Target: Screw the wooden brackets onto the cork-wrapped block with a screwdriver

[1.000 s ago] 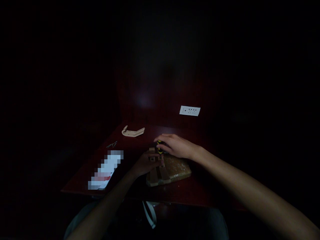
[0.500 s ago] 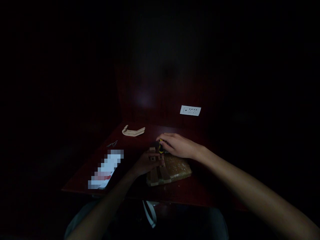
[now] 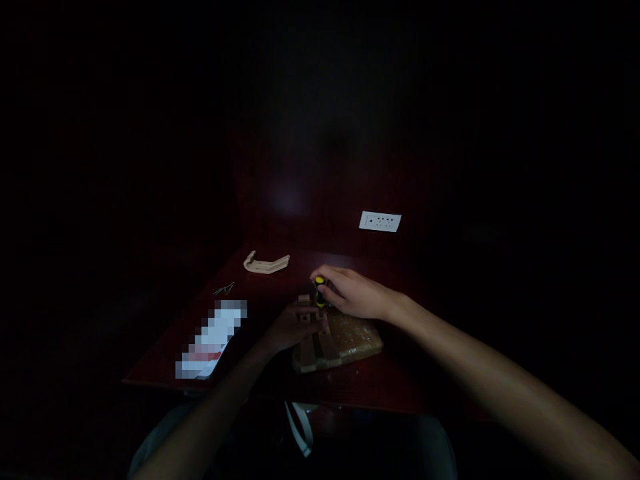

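Note:
My right hand (image 3: 350, 291) is closed round a short yellow-and-black screwdriver (image 3: 320, 291), held upright with its tip end down by my left fingers. The tip itself is hidden. My left hand (image 3: 293, 327) grips a pale wooden piece (image 3: 315, 355) with two prongs and dark holes, thumb and fingers lying across its upper part. Under the wooden piece lies a flat brown package (image 3: 357, 333) with a shiny, wrapped surface. A small wooden end (image 3: 304, 299) of the piece shows just beyond my left fingers.
On the dark red table (image 3: 165, 360) a phone-like slab (image 3: 215, 343), partly pixelated, lies at the left. Beyond it are several thin screws (image 3: 224, 289) and a curved wooden part (image 3: 267, 265). A white socket plate (image 3: 380, 221) is on the back wall. A pale strap (image 3: 300, 430) hangs below the table edge.
My right hand has shifted slightly left and opened its grip a little, showing more of the screwdriver's yellow top. The left hand stays in place on the wooden piece.

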`<state>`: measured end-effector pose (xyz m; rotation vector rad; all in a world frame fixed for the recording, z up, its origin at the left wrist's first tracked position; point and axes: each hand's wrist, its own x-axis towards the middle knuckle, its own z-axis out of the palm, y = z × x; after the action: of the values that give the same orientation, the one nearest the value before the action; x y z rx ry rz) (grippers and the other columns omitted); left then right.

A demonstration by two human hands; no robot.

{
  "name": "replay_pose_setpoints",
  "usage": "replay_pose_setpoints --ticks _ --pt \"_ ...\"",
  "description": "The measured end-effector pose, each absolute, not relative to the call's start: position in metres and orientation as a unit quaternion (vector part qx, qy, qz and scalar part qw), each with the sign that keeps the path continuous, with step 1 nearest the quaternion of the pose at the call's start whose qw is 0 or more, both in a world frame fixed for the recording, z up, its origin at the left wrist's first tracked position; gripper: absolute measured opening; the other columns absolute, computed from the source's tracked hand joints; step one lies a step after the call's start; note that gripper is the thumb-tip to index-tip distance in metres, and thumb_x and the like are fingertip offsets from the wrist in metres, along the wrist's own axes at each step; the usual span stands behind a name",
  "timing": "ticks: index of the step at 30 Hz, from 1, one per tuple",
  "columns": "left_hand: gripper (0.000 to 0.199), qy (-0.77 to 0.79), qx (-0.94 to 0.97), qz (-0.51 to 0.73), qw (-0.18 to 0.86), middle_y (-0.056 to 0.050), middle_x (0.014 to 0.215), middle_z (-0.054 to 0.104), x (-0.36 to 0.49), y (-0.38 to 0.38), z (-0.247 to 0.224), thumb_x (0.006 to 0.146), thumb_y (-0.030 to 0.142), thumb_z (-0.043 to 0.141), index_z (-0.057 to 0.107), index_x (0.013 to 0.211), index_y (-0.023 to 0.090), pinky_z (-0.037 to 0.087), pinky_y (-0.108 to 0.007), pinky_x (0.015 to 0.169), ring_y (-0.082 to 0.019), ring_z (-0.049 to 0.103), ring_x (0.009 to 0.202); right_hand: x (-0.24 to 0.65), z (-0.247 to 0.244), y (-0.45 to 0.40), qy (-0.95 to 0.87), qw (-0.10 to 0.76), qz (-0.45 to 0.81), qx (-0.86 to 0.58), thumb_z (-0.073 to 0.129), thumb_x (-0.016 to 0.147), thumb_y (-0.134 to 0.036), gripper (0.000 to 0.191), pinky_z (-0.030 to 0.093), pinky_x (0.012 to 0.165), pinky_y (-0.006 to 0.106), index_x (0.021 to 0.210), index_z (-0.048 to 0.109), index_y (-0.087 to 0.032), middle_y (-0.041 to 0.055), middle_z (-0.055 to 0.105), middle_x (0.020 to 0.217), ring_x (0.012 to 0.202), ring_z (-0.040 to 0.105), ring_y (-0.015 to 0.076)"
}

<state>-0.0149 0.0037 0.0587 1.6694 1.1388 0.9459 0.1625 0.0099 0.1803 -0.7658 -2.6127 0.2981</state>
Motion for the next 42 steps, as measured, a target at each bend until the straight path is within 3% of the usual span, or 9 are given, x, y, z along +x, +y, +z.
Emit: replay_pose_setpoints --ticks 11,18,28,35,42 --pt "0.039 0.48 0.667 0.373 0.43 -0.008 0.101 0.07 -0.013 0.001 0.064 0.065 0.043 0.072 0.073 0.095 0.018 0.047 -0.037 0.086 -0.027 0.062 0.097 0.163 0.183 0.013 -0.943 0.185 0.081 -0.264 0.043 0.094 -0.027 0.033 0.047 0.085 0.033 0.124 0.055 -0.018 0.0081 0.061 0.107 0.094 0.059 0.0173" --pt "0.041 0.485 0.675 0.359 0.424 -0.008 0.099 0.07 -0.014 0.002 0.064 0.065 0.044 0.071 0.073 0.095 0.016 0.045 -0.037 0.088 -0.027 0.062 0.097 0.16 0.18 0.01 -0.941 0.193 0.076 -0.266 0.039 0.093 -0.02 0.041 0.045 0.09 0.033 0.134 0.046 -0.019 0.0084 0.058 0.114 0.099 0.057 0.0167" --pt "0.042 0.458 0.675 0.384 0.432 -0.009 0.111 0.067 -0.015 0.004 0.056 0.067 0.044 0.072 0.071 0.099 0.017 0.046 -0.036 0.09 -0.025 0.061 0.102 0.166 0.184 0.013 -0.943 0.192 0.087 -0.256 0.041 0.095 -0.025 0.029 0.046 0.086 0.032 0.118 0.058 -0.019 0.0072 0.061 0.105 0.094 0.058 0.0163" --pt "0.036 0.451 0.685 0.375 0.433 -0.007 0.104 0.07 -0.014 0.003 0.059 0.069 0.042 0.07 0.073 0.095 0.018 0.046 -0.035 0.088 -0.025 0.062 0.099 0.165 0.183 0.011 -0.944 0.2 0.078 -0.25 0.04 0.092 -0.017 0.039 0.044 0.093 0.032 0.129 0.052 -0.019 0.0082 0.056 0.118 0.104 0.056 0.0165" --pt "0.037 0.44 0.681 0.386 0.441 -0.008 0.111 0.068 -0.014 0.007 0.054 0.068 0.04 0.071 0.072 0.097 0.017 0.045 -0.035 0.09 -0.024 0.061 0.102 0.168 0.185 0.013 -0.945 0.197 0.068 -0.252 0.04 0.092 -0.017 0.034 0.047 0.086 0.032 0.122 0.056 -0.019 0.0069 0.06 0.106 0.093 0.058 0.0156"
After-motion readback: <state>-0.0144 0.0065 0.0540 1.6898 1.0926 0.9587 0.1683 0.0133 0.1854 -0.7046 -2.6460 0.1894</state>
